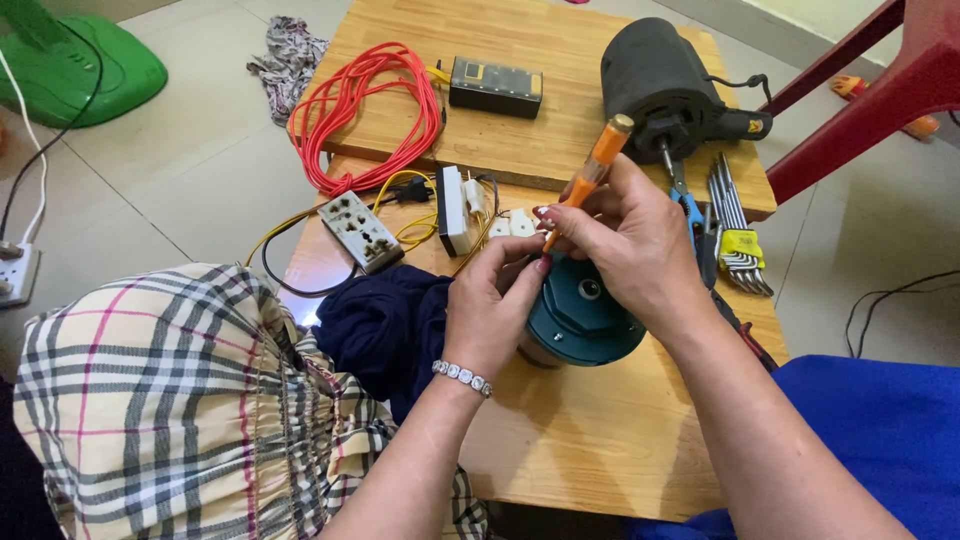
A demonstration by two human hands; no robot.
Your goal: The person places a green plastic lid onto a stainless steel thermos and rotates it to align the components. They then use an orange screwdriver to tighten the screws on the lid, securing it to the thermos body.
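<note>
Teal round metal motor housing [585,322] stands near the middle of the low wooden surface [600,440], partly hidden under both hands. On its left lies a dark blue cloth [385,325], touching it. The right hand [630,250] is above the housing, and its fingers are clamped on an orange plastic screwdriver with a clear tip end [592,175], which is tilted, with the handle pointing up and far. The left hand [490,315], with a sparkling bracelet at the wrist, rests against the left side of the housing; its fingers are closed together around the low end of the screwdriver. Far behind the hands, a black cylinder-shaped machine [655,75] lies on the surface. On the far left is a coil of red cable [365,105]. A white multi-socket power strip [360,230] lies just near the coil. On the right, a set of grey hex keys [735,235] lies beside the right hand.
</note>
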